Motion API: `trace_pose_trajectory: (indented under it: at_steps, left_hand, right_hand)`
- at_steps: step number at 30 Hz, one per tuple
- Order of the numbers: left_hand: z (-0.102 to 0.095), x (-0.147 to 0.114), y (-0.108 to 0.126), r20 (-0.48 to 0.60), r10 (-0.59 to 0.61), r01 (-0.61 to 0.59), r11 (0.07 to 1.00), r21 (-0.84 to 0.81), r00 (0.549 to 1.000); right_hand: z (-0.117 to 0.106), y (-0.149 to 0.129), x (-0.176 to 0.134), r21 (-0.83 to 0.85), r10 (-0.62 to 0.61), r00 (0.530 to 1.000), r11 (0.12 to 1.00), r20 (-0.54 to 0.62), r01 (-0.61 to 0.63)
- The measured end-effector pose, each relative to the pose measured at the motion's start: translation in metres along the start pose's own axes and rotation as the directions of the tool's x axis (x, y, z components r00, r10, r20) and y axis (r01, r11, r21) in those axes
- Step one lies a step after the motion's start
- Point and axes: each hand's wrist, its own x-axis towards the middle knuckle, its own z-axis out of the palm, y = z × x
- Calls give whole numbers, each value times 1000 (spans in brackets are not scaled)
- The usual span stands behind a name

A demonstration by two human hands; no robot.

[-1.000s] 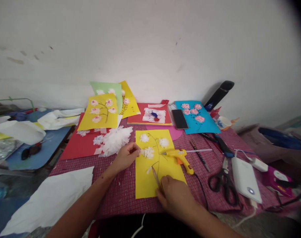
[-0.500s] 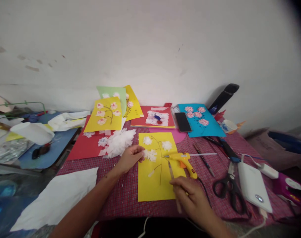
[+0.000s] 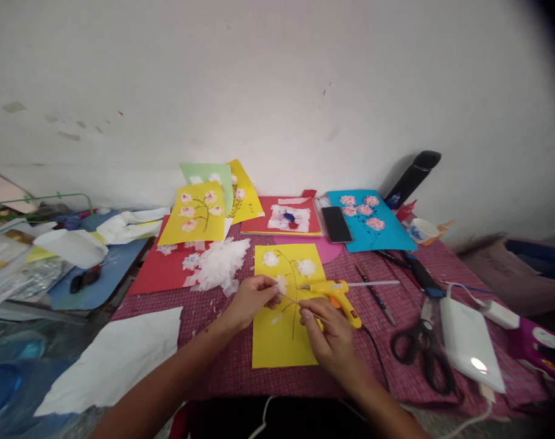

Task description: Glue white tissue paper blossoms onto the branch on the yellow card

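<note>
A yellow sheet [image 3: 277,350] with a drawn dark branch and white tissue-paper flowers lies before me. My left hand [image 3: 258,299] reaches over its left edge, thumb and fingers pinched at a white tissue-paper piece [image 3: 281,285], partly covering the flower there. Over the sheet's right side, my right hand [image 3: 328,329] is closed; the thin brown stick seen in it earlier is now mostly hidden. Just beyond that hand, a yellow glue gun [image 3: 327,288] rests with its nozzle on the sheet. Left of the sheet sits a pile of white tissue pieces [image 3: 222,263].
Scissors [image 3: 423,347], a white power bank [image 3: 470,341] and a pen [image 3: 375,294] lie at right. Behind are a phone [image 3: 336,224], a blue flower card [image 3: 382,238] and yellow flower cards [image 3: 192,213]. A white sheet [image 3: 117,353] hangs over the left edge.
My left hand has shifted right, over the sheet's edge and more of the flower. My right hand has moved up and left, nearer the left, and its stick has turned largely out of sight.
</note>
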Motion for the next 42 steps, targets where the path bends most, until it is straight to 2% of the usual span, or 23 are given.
trace_pose_trajectory:
  at_steps: [10, 14, 17, 19, 21, 25, 28, 32, 38, 42]
  left_hand:
    - [5, -7, -5, 17, -18, 18, 1000, -1, 1000]
    - [3, -13, -13, 101, -4, 2, 1000, 21, 995]
    - [3, -15, -16, 159, 51, -76, 985, 157, 986]
    - [4, -14, -14, 162, 127, -175, 925, 336, 979]
    - [6, -10, -8, 169, 224, -279, 811, 513, 960]
    - [12, 4, 5, 255, 368, -435, 579, 690, 894]
    - [16, 15, 12, 312, 403, -479, 432, 764, 861]
    - [18, 24, 14, 356, 381, -468, 258, 845, 853]
    - [18, 28, 10, 363, 349, -435, 156, 887, 864]
    - [17, 24, 10, 362, 330, -431, 168, 886, 872]
  right_hand:
    - [0, 0, -4, -2, 41, 999, 999, 10, -41]
    - [-6, -1, -12, 12, 68, 997, 998, 32, -68]
    - [-10, 0, -15, 9, 91, 995, 996, 34, -92]
    - [-12, 1, -13, 0, 111, 993, 994, 41, -111]
    - [-13, 3, -8, -8, 115, 993, 993, 40, -115]
    - [-15, 9, 12, -39, 73, 997, 997, 18, -72]
    - [-16, 15, 31, -102, 78, 996, 992, 46, -73]
    - [-14, 19, 51, -183, 132, 985, 977, 111, -110]
    - [-7, 24, 59, -217, 175, 972, 966, 155, -140]
    - [-4, 28, 58, -216, 184, 969, 965, 162, -147]
